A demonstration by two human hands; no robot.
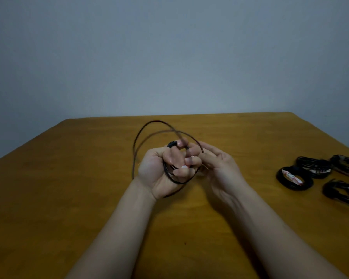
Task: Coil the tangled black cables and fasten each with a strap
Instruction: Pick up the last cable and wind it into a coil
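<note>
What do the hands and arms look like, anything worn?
Both are bare. The left hand and right hand show no gloves or rings. The forearms are uncovered, with no sleeves or watch in view.

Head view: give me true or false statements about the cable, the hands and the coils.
1. The left hand grips a small coil of the black cable. True.
2. The strapped coils lie on the table's left side. False: on its right.
3. Loose cable loops rise beyond the hands. True.
4. The right hand lies flat, far from the cable. False: it hovers beside the left hand, fingers at the cable.
</note>
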